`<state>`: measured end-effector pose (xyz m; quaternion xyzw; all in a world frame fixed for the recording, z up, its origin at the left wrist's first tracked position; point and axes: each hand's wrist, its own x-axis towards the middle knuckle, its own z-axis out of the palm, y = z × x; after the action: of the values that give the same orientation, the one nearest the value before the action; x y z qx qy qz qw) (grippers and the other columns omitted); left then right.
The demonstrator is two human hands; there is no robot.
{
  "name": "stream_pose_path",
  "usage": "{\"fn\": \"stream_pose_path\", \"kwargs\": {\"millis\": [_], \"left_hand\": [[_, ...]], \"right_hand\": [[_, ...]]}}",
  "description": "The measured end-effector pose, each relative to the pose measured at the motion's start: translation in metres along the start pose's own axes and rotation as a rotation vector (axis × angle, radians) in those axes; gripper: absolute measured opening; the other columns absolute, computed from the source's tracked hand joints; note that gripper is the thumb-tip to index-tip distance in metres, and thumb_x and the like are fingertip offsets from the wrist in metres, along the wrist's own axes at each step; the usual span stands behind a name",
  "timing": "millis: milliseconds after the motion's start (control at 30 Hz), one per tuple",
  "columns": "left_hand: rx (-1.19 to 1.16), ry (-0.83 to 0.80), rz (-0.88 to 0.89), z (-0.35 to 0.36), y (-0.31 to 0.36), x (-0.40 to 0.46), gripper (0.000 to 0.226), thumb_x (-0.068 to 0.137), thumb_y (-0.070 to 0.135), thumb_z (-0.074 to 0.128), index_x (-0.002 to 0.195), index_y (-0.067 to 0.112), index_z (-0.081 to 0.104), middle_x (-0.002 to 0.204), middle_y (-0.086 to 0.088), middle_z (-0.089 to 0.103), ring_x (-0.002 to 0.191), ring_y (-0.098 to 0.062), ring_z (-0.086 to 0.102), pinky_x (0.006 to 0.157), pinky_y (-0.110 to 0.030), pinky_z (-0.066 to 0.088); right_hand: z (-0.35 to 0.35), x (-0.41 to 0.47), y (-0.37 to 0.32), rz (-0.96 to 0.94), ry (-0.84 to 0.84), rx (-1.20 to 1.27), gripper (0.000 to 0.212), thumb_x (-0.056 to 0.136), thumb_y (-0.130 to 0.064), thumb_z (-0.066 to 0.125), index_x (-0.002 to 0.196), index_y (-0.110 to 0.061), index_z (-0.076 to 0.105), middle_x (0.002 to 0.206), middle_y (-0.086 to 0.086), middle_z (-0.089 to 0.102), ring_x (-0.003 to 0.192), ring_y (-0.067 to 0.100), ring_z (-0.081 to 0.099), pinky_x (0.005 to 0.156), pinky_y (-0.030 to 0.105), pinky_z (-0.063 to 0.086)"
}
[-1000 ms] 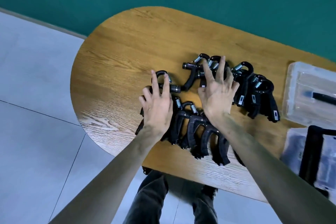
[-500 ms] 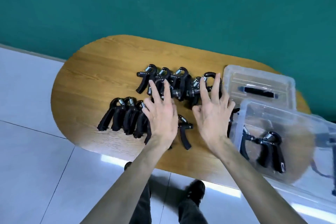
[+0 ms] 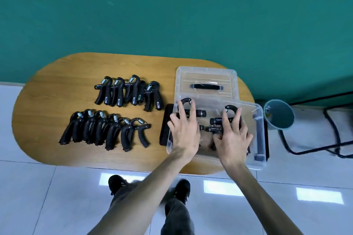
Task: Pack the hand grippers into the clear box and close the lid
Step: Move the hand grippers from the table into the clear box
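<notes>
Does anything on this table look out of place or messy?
Nothing stands out. Two tidy rows of hand grippers lie on the table, the lid sits behind the clear box, and both hands place grippers inside.

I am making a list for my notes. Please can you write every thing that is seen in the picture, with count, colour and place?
Table: one, wooden, oval, against the green wall.
Loose hand grippers, far row: about five, black with metal springs, on the table left of the box.
Loose hand grippers, near row: about six, black, nearer the table edge.
Clear box: one, transparent, right end of table, open.
Hand grippers in the box: several, black; exact count hidden by the hands.
Lid: one, clear with black handle, behind the box.
Bin: one, teal, on the floor at right.
Left hand: grip on a gripper inside the box.
Right hand: grip on a gripper inside the box.
</notes>
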<state>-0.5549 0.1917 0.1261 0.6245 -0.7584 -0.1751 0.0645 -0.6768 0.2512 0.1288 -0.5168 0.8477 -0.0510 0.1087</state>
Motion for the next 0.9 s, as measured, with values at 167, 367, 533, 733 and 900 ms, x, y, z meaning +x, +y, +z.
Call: {"fn": "stream_pose_path", "kwargs": {"millis": [167,367,533,733,900], "left_hand": [[0.146,-0.138,0.031,0.035,0.016,0.003,0.084,0.095,0.011,0.057,0.161,0.022,0.005,0.164,-0.029,-0.008,0.106,-0.034,0.042,0.08,-0.04,0.03],[0.207,-0.294,-0.01,0.075,0.014,0.023,0.079,0.098,0.009,0.047,0.161,0.021,0.001,0.164,-0.029,-0.01,0.118,-0.037,0.037,0.088,-0.043,0.031],[0.293,-0.441,-0.024,0.103,0.005,0.041,0.081,0.096,0.009,0.048,0.161,0.022,0.0,0.163,-0.029,-0.009,0.128,-0.039,0.033,0.1,-0.047,0.033],[0.336,-0.454,-0.014,0.128,-0.007,0.049,0.094,0.088,0.0,0.052,0.16,0.02,-0.004,0.162,-0.03,-0.012,0.123,-0.038,0.036,0.096,-0.045,0.035],[0.39,-0.424,0.012,0.146,-0.008,0.051,0.121,0.074,-0.012,0.064,0.158,0.02,-0.016,0.159,-0.033,-0.021,0.117,-0.035,0.038,0.093,-0.045,0.04]], "right_hand": [[0.015,0.006,0.045,0.101,-0.091,0.038,0.081,0.091,-0.024,0.067,0.159,-0.027,0.023,0.168,0.011,-0.003,0.143,0.042,0.023,0.106,0.059,0.027],[0.046,0.036,0.052,0.096,-0.334,0.073,0.073,0.094,-0.025,0.057,0.158,-0.028,0.021,0.168,0.013,-0.005,0.141,0.043,0.025,0.11,0.055,0.023],[0.075,0.06,0.053,0.086,-0.466,0.072,0.071,0.094,-0.022,0.053,0.158,-0.027,0.02,0.167,0.014,-0.008,0.14,0.043,0.025,0.11,0.054,0.023],[0.109,0.077,0.064,0.038,-0.527,0.078,0.073,0.093,-0.02,0.054,0.157,-0.022,0.019,0.166,0.018,-0.012,0.136,0.048,0.027,0.11,0.06,0.024],[0.13,0.077,0.073,-0.084,-0.553,0.017,0.089,0.093,-0.008,0.05,0.16,-0.021,-0.007,0.162,0.017,-0.029,0.151,0.045,-0.002,0.114,0.063,0.023]]}}
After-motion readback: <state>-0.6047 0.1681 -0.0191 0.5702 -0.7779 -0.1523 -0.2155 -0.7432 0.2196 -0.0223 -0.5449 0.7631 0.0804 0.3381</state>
